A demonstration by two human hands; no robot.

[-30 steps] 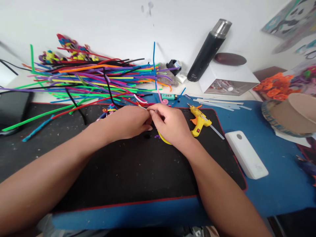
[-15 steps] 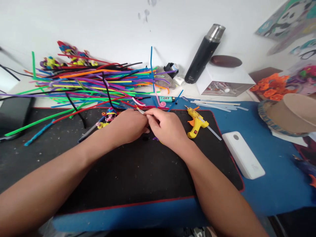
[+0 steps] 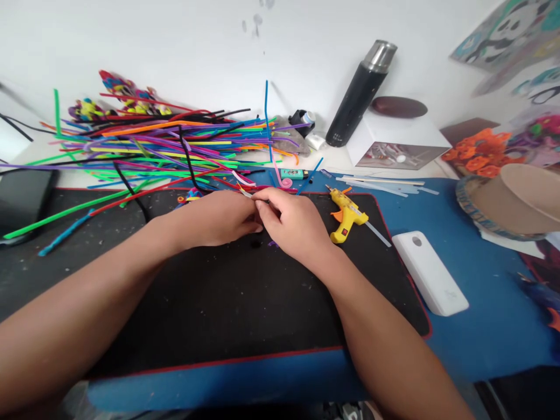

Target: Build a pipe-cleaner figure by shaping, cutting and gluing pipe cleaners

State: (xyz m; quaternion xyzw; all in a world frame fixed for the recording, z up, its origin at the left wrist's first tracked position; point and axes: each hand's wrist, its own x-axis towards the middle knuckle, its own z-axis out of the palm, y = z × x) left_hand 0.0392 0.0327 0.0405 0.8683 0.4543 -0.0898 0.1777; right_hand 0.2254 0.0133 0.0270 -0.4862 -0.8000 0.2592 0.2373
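Note:
My left hand (image 3: 219,217) and my right hand (image 3: 295,224) meet over the far middle of the black mat (image 3: 219,291). Both have their fingers curled and pinched together around a small thin piece (image 3: 245,193), pale with a pointed tip sticking out toward the upper left. What the piece is stays hidden by the fingers. A heap of coloured pipe cleaners (image 3: 153,146) lies just beyond the hands. A small colourful pipe-cleaner figure (image 3: 189,197) sits on the mat beside my left hand.
A yellow glue gun (image 3: 345,213) lies right of my right hand, with clear glue sticks (image 3: 385,184) behind it. A white power bank (image 3: 431,281), a black flask (image 3: 361,93), a white box (image 3: 400,140), a cardboard hat (image 3: 511,201) and orange flowers (image 3: 481,154) stand on the right.
Both hands stay pinched together on the small piece with only slight finger shifts. The yellow loop seen under my right hand a second ago is now hidden.

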